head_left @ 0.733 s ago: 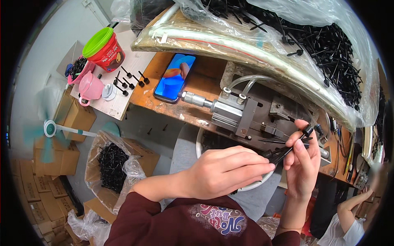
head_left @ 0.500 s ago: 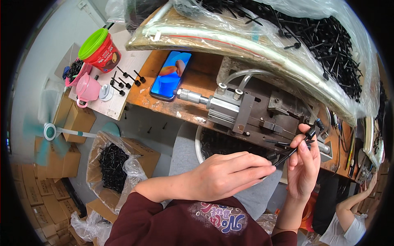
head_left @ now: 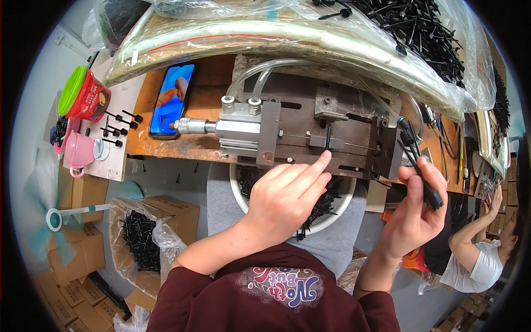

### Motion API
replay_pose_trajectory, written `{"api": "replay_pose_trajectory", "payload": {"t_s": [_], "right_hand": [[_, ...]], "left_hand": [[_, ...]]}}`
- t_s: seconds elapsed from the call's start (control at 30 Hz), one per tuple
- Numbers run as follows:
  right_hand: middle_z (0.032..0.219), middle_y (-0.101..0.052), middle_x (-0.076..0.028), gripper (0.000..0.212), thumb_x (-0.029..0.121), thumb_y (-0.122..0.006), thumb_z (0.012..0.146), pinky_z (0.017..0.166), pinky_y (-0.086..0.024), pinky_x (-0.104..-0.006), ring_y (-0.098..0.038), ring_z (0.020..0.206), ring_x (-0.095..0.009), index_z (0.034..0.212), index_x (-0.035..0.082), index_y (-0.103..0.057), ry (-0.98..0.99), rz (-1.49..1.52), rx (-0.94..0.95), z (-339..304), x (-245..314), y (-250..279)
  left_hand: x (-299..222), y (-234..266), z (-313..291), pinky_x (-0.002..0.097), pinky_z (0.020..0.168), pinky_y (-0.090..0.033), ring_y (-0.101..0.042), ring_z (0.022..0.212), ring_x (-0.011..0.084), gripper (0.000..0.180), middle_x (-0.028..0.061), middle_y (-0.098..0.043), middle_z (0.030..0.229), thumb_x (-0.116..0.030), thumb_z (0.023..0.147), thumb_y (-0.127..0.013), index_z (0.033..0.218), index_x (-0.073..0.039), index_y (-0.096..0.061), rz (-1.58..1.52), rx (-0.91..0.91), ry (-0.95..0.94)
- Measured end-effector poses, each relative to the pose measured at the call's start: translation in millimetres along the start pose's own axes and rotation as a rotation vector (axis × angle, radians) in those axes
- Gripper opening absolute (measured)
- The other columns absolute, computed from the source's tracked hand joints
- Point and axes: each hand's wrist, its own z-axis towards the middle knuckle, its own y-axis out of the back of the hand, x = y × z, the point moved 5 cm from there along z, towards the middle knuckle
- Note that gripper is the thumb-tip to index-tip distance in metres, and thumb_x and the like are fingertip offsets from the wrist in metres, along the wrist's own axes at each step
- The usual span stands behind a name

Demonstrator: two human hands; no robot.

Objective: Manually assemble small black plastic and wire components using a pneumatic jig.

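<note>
My left hand [head_left: 287, 196] reaches over the front of a metal clamping fixture. Its fingertips pinch the near end of a thin black plastic pin [head_left: 329, 137], which lies across the small block [head_left: 319, 139] of the fixture; the thumb is hidden. My right hand [head_left: 417, 218], to the right of the fixture, is closed around several black plastic pins [head_left: 415, 157] with thick heads. Some of these stick up past the fingers and one end shows by the palm. An air cylinder [head_left: 239, 133] with clear hoses is mounted left of the block.
Below the fixture sits a white basket [head_left: 239, 193] of black pins. A phone [head_left: 172, 99], a red tub [head_left: 87, 97] and a pink cup [head_left: 79, 152] stand left. Bagged black pins [head_left: 426, 39] lie behind. A lined carton [head_left: 182, 218] is lower left; another person [head_left: 475, 252] sits right.
My left hand has left the pins by my right hand and moved to the fixture block, where a pin now lies. My right hand has turned, still holding several pins. The view has shifted right.
</note>
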Motion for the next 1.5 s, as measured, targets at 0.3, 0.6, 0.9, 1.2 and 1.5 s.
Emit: {"api": "replay_pose_trajectory", "payload": {"t_s": [0.3,0.6,0.9,1.2,1.5], "right_hand": [[0.098,-0.066,-0.011,0.030,-0.006,-0.084,0.070,0.060,-0.052,-0.0302,-0.065,0.072,-0.021,0.097,0.002,-0.074,0.441,-0.445,0.212,-20,14,-5],[0.096,-0.066,-0.011,0.030,-0.008,-0.083,0.066,0.056,-0.051,-0.0308,-0.061,0.069,-0.020,0.094,-0.004,-0.074,0.676,-0.544,0.324,-31,8,-15],[0.103,-0.067,-0.014,0.030,-0.005,-0.078,0.069,0.066,-0.058,-0.0327,-0.069,0.080,-0.025,0.099,-0.004,-0.074,0.583,-0.514,0.368,-35,6,-24],[0.110,-0.063,-0.024,0.029,-0.015,-0.056,0.091,0.075,-0.061,-0.0355,-0.073,0.080,-0.030,0.114,0.000,-0.046,0.145,-0.145,0.186,-32,7,-1],[0.095,-0.065,-0.017,0.025,0.004,-0.058,0.098,0.045,-0.042,-0.0178,-0.052,0.051,-0.009,0.121,-0.001,-0.049,-0.533,0.459,-0.067,-29,-22,13]], "left_hand": [[-1,-4,10,0.0280,0.064,-0.050,-0.063,0.066,0.0166,0.024,0.0079,-0.069,0.124,-0.011,0.073,-0.079,0.095,-0.005,-0.073,0.115,0.111,0.031],[1,3,14,0.0272,0.065,-0.054,-0.068,0.070,0.0157,0.032,0.0093,-0.071,0.119,-0.012,0.070,-0.082,0.099,-0.004,-0.073,-0.044,0.147,0.081],[-10,26,7,0.0316,0.074,-0.059,-0.071,0.086,0.0230,0.040,0.0133,-0.072,0.101,-0.001,0.068,-0.086,0.106,0.000,-0.073,-0.490,-0.016,0.138],[-2,0,4,0.0260,0.057,-0.049,-0.065,0.065,0.0153,0.024,0.0110,-0.070,0.122,-0.014,0.073,-0.081,0.094,-0.004,-0.073,0.051,0.066,0.036],[-1,-3,11,0.0263,0.057,-0.047,-0.063,0.063,0.0143,0.025,0.0076,-0.071,0.120,-0.016,0.072,-0.082,0.093,-0.006,-0.073,0.116,0.101,0.037]]}}
